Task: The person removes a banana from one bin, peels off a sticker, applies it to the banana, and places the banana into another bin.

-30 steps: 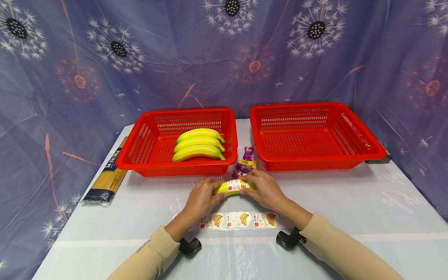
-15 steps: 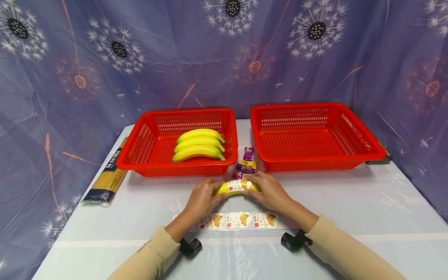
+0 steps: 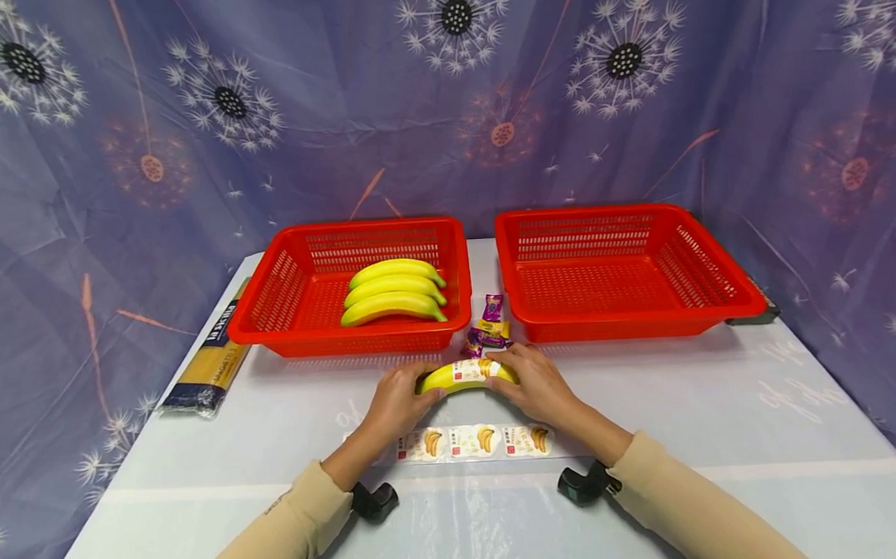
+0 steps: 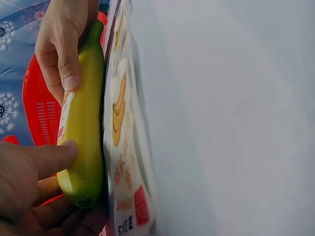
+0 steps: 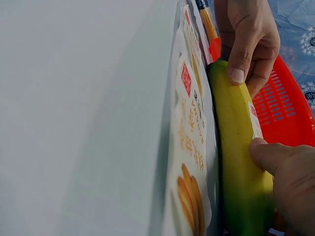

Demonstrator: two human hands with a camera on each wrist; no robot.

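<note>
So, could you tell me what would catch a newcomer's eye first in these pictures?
Probably the two red baskets at the back of the table: the left basket holds three bananas, while the right basket has nothing in it. In front of them, the left hand and right hand grip a labelled banana by its ends, with a strip of banana stickers lying just nearer the person.

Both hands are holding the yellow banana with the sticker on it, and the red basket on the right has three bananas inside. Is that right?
Not quite. The three yellow bananas lie in the left red plastic basket; the right red plastic basket holds nothing, as the head view shows. The rest is right: the left hand and right hand both hold the yellow stickered banana.
</note>
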